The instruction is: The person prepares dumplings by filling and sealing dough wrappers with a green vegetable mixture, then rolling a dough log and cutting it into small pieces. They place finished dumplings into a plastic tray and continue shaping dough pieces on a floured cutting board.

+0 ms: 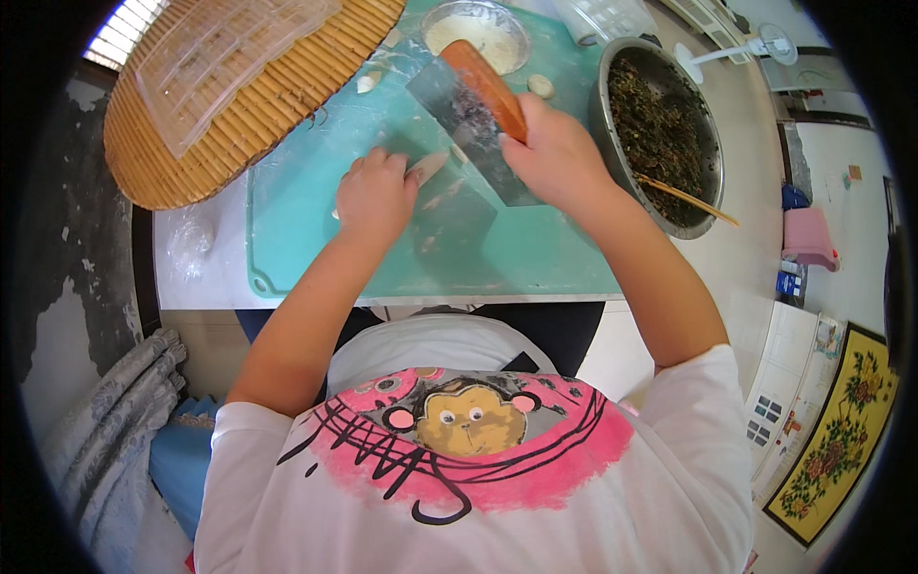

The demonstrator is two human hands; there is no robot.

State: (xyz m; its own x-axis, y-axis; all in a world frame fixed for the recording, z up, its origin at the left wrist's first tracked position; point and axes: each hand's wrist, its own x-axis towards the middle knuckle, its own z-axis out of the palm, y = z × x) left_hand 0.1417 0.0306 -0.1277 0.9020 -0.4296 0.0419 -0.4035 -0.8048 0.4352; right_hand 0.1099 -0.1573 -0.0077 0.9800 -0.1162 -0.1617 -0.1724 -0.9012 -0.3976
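My right hand (pixel 556 154) grips the orange wooden handle of a cleaver (pixel 473 122), whose broad metal blade, dusted with flour, is over the turquoise cutting mat (pixel 308 251). To its left, my left hand (pixel 376 190) rests on a strip of dough (pixel 429 168) that sticks out to the right past the thumb; most of it is hidden under the hand. A small dough piece (pixel 459 153) lies near the blade's edge. Other dough pieces are farther back, one at the left (pixel 368 82) and a rounder one (pixel 541 86) beyond my right hand.
A steel bowl of chopped filling (pixel 656 129) with chopsticks (pixel 688 199) across its rim stands at the right. Flour fills a bowl (pixel 475 32) at the back. A round slatted tray (pixel 287 107) carrying a clear plastic tray (pixel 229 64) overhangs the mat's left back part.
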